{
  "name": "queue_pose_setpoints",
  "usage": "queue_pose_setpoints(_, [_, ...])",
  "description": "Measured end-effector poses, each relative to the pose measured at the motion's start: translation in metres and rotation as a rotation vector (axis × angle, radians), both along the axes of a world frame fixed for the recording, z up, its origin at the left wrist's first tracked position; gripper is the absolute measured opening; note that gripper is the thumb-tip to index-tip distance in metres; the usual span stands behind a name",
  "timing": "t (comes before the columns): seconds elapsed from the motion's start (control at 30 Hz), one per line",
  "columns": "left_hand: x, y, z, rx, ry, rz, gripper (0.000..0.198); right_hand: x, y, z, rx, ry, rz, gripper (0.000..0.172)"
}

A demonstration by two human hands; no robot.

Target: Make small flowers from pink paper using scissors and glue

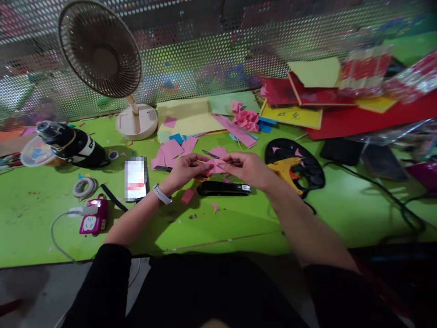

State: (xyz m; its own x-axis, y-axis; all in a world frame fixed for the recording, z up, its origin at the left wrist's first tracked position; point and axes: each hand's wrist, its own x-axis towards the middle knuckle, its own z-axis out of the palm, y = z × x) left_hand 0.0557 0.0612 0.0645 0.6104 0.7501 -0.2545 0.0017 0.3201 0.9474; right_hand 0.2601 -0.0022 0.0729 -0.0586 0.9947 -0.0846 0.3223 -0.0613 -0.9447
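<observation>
A small piece of pink paper [215, 166] is pinched between both hands, above the green table [205, 232]. My left hand [187, 171] holds its left side, fingers closed on it, and wears a pale wristband. On the other side my right hand [244, 167] grips the paper between thumb and fingers. A black stapler [224, 188] lies just below the hands. Pink paper sheets [171, 149] are piled behind my left hand, with a dark-handled tool [163, 168] beside it.
A yellow glue gun [287, 172] rests on a black tray [312, 166] at right. Pink paper flowers [246, 119] lie at the back. A fan [136, 122], black bottle [80, 148], phone [135, 179], tape roll [84, 187] and purple power socket [94, 217] are at left.
</observation>
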Motion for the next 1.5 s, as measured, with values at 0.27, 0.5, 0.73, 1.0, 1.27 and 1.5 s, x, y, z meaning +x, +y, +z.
queue_pose_setpoints(0.27, [-0.001,0.001,0.001,0.057,0.02,-0.019,0.035,0.002,0.002,-0.004,-0.071,0.115,0.038,0.051])
queue_pose_setpoints(0.5, [-0.001,0.0,0.005,0.084,0.034,-0.029,0.029,0.0,0.003,-0.003,-0.066,0.129,0.008,0.047])
queue_pose_setpoints(0.73, [-0.001,-0.001,0.006,0.164,0.065,-0.034,0.029,-0.004,0.003,-0.001,-0.057,0.14,-0.011,0.047])
queue_pose_setpoints(1.0, [-0.001,-0.002,0.008,0.17,0.07,-0.018,0.025,-0.007,0.003,-0.003,0.015,0.102,-0.045,0.045])
queue_pose_setpoints(1.27, [-0.001,0.0,0.003,0.196,0.053,-0.035,0.027,-0.007,0.004,-0.005,0.005,0.091,-0.049,0.045])
queue_pose_setpoints(1.5, [0.0,-0.002,0.006,0.211,0.055,-0.032,0.024,-0.009,0.004,-0.007,0.022,0.088,-0.056,0.043])
